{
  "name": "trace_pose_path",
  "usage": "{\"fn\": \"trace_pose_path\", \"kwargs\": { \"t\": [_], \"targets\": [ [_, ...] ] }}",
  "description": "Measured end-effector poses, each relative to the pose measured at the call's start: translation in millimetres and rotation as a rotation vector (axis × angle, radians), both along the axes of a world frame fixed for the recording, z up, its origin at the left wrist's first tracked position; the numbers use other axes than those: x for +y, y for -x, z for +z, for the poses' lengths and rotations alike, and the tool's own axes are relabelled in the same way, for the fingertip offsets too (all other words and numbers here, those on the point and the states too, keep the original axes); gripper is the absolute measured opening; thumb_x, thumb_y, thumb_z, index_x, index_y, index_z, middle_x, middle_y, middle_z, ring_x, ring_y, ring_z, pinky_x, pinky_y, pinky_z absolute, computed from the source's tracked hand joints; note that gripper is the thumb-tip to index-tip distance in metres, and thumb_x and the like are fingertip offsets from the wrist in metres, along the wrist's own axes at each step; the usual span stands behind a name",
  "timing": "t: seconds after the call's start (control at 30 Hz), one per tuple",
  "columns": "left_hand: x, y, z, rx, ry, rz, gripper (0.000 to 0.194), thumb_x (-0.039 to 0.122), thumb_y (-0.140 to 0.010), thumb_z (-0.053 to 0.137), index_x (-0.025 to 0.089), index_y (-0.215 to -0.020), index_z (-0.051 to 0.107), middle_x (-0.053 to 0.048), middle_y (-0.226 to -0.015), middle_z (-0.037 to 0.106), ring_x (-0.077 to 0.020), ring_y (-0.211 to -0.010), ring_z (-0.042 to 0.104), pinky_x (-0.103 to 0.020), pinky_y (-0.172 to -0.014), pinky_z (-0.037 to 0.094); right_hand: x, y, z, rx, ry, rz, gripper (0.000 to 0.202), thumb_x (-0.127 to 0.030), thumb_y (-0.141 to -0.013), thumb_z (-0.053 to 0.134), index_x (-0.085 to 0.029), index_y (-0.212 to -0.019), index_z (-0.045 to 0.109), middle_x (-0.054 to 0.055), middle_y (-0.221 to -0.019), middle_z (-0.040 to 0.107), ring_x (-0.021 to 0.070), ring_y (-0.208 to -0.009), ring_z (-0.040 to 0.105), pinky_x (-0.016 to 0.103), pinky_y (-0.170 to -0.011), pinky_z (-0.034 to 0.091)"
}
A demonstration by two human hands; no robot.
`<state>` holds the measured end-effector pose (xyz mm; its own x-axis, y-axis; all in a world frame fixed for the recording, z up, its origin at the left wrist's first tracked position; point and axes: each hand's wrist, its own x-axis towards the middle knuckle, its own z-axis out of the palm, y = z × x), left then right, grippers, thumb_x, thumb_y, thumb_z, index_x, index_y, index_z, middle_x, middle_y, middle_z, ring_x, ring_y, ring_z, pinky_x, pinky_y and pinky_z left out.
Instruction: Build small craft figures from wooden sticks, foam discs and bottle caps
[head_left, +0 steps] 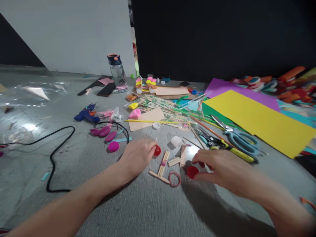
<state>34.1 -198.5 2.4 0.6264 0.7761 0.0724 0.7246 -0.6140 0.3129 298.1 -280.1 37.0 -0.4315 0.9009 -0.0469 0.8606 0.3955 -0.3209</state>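
Note:
My left hand (138, 155) is closed, its fingertips pinching a small red bottle cap (157, 150) near the middle of the table. My right hand (223, 169) reaches in from the right, thumb and fingers apart; the thumb is close to a second red cap (192, 172), and I cannot tell if it touches. Between the hands lies a bundle of short wooden sticks (163, 163) bound with a pink band. A single wooden stick (159, 177) and a red rubber band (174, 179) are just below it. More short sticks (174, 161) lie beside the bundle.
Scissors (237, 135) and yellow-black pliers (222, 143) lie beyond my right hand, next to yellow paper (259, 120). A blue glue gun (87, 113) with a black cord (51, 164) is at left. Behind stand a water bottle (118, 72) and packed sticks (160, 105).

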Motion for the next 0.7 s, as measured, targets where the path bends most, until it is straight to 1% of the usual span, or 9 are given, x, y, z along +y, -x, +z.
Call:
{"fn": "trace_pose_path", "kwargs": {
  "t": [0.07,0.13,0.23,0.3,0.37,0.5,0.57,0.63,0.7],
  "targets": [
    [2,0,-2.3,-0.012,-0.014,0.032,0.024,0.023,-0.098,0.049,0.018,-0.106,0.070,-0.008,-0.094,0.074,-0.0239,-0.089,0.067,-0.036,-0.079,0.050,-2,4,-2.1,-0.089,0.039,0.039,0.012,-0.018,-0.080,0.077,-0.022,-0.087,0.068,0.001,-0.082,0.070,0.0192,-0.071,0.065,0.028,-0.059,0.043],
    [0,0,-0.9,-0.085,-0.055,0.062,0.026,0.029,-0.097,0.053,0.017,-0.114,0.067,-0.009,-0.096,0.072,-0.0238,-0.088,0.065,-0.037,-0.079,0.050,-3,9,-1.5,-0.103,0.061,0.049,0.009,-0.015,-0.081,0.074,-0.020,-0.085,0.067,0.003,-0.084,0.069,0.0199,-0.073,0.065,0.030,-0.062,0.045],
    [-8,-1,6.0,-0.319,-0.066,0.025,0.025,0.028,-0.096,0.056,0.016,-0.115,0.065,-0.008,-0.098,0.068,-0.0206,-0.089,0.062,-0.036,-0.082,0.049,-2,13,2.9,0.078,0.036,0.033,0.007,-0.016,-0.091,0.065,-0.022,-0.088,0.067,0.002,-0.088,0.069,0.0178,-0.076,0.065,0.029,-0.067,0.049],
    [-17,-3,11.7,-0.486,0.096,-0.057,0.020,0.027,-0.096,0.057,0.018,-0.111,0.066,-0.005,-0.098,0.067,-0.0171,-0.087,0.061,-0.033,-0.081,0.049,-2,15,4.2,0.281,-0.035,0.034,0.012,-0.019,-0.097,0.059,-0.024,-0.099,0.069,0.004,-0.102,0.070,0.0174,-0.089,0.067,0.029,-0.077,0.054],
    [-27,-6,16.4,-0.615,0.381,-0.124,0.020,0.030,-0.095,0.059,0.020,-0.110,0.066,-0.004,-0.101,0.066,-0.0147,-0.085,0.062,-0.029,-0.076,0.051,-4,20,1.6,0.437,-0.157,0.049,0.021,-0.019,-0.099,0.056,-0.026,-0.113,0.069,0.006,-0.116,0.067,0.0185,-0.102,0.067,0.030,-0.086,0.056],
    [-44,-14,18.5,-0.838,0.941,-0.106,0.031,0.037,-0.090,0.067,0.019,-0.114,0.060,-0.005,-0.102,0.065,-0.0134,-0.080,0.066,-0.027,-0.069,0.053,-12,32,-12.5,0.467,-0.388,0.096,0.034,-0.016,-0.098,0.055,-0.027,-0.130,0.062,0.009,-0.120,0.065,0.0211,-0.108,0.066,0.033,-0.089,0.058],
    [-47,-18,16.1,-0.918,1.074,-0.069,0.034,0.035,-0.086,0.072,0.017,-0.112,0.059,-0.003,-0.096,0.064,-0.0120,-0.075,0.066,-0.024,-0.064,0.051,-16,37,-19.0,0.430,-0.433,0.132,0.038,-0.015,-0.098,0.055,-0.026,-0.134,0.058,0.010,-0.120,0.064,0.0214,-0.109,0.066,0.034,-0.091,0.058],
    [-47,-20,13.2,-0.973,1.104,-0.053,0.030,0.034,-0.086,0.072,0.017,-0.107,0.059,-0.002,-0.092,0.063,-0.0103,-0.071,0.064,-0.020,-0.057,0.048,-17,39,-22.3,0.412,-0.473,0.134,0.040,-0.017,-0.098,0.057,-0.026,-0.137,0.054,0.011,-0.121,0.063,0.0226,-0.111,0.065,0.036,-0.093,0.058],
    [-47,-22,11.4,-1.032,1.104,-0.060,0.026,0.032,-0.088,0.071,0.017,-0.105,0.059,-0.002,-0.095,0.064,-0.0091,-0.070,0.063,-0.020,-0.056,0.048,-17,41,-23.1,0.429,-0.504,0.061,0.042,-0.025,-0.096,0.063,-0.024,-0.137,0.052,0.012,-0.123,0.061,0.0232,-0.105,0.066,0.038,-0.091,0.059]
  ]
}}
